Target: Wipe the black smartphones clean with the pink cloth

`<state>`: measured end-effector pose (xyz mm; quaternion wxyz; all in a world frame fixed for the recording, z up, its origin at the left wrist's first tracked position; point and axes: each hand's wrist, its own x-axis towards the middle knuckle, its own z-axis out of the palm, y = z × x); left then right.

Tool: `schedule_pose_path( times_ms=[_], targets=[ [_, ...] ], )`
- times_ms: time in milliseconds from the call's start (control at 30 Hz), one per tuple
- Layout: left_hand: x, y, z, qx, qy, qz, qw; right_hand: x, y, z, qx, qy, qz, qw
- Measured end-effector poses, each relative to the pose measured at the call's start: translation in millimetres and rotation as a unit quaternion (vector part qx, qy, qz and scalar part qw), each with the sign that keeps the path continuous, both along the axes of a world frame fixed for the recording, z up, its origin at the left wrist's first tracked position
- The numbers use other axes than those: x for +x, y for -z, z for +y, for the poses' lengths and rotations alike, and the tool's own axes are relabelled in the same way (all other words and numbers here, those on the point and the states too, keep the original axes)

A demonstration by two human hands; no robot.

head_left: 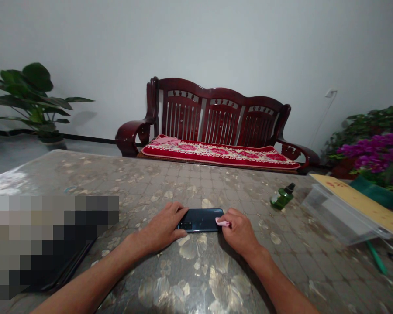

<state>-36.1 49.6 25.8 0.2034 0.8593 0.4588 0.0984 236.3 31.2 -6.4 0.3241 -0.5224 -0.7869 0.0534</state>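
One phone (pixel 201 219) lies back up, seemingly on the patterned surface (pixel 196 274), near the middle of the scene and between both hands. Its camera block (pixel 185 226) is at the left end, toward the near edge. The left hand (pixel 166 224) is clamped on that end, thumb at the near edge and the other fingers at the far one. The right hand (pixel 238 229) has its fingers pinched together on a small pink cloth (pixel 222 222), which touches the phone's right end.

Farther right stands a green bottle (pixel 282 198) with a dark top, well apart from the right hand. Beyond it to the right is a clear box (pixel 337 220), with a yellow board (pixel 363 198) lying across its top. Purple flowers (pixel 373 152) fill the far right. On the left is a dark flat thing (pixel 70 262), mostly blurred out. A red-brown bench (pixel 221 111) with a red mat (pixel 183 152) stands at the far side, and a leafy plant (pixel 37 102) at the far left.
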Motion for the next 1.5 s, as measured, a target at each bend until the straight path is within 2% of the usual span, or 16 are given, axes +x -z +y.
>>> schedule_pose_path(
  times_ms=[200,400,633,867,933,1067,1133,1367,1500],
  targets=[
    [2.2,-0.7,-3.0,0.008,-0.010,0.011,1.000,-6.1,0.8,5.6,0.043,0.007,-0.045,0.998],
    [2.9,4.2,-2.1,0.019,-0.010,0.018,1.000,-19.5,-5.8,-6.3,0.039,-0.075,-0.071,0.994],
    [1.6,7.4,-1.8,0.025,-0.013,0.013,1.000,-2.3,0.2,7.3,0.049,0.010,-0.085,0.995],
    [2.4,9.3,-1.7,0.022,-0.020,0.009,1.000,-24.4,-7.8,-6.4,0.040,-0.093,-0.079,0.992],
    [2.3,10.1,-1.6,0.023,-0.019,0.009,1.000,-22.1,-6.5,-3.7,0.046,-0.081,-0.073,0.993],
    [2.5,10.4,-1.8,0.029,-0.017,0.010,0.999,-10.3,-0.7,6.0,0.058,-0.003,-0.076,0.995],
    [3.1,9.7,-2.2,0.031,-0.019,0.012,0.999,-9.0,0.2,6.7,0.058,0.011,-0.083,0.995],
    [5.0,9.0,-2.7,0.030,-0.028,0.022,0.999,-26.5,-5.7,-5.1,0.046,-0.094,-0.094,0.990],
    [5.9,9.5,-3.2,0.036,-0.033,0.028,0.998,-20.6,-2.1,1.7,0.051,-0.057,-0.080,0.994]
  ],
)
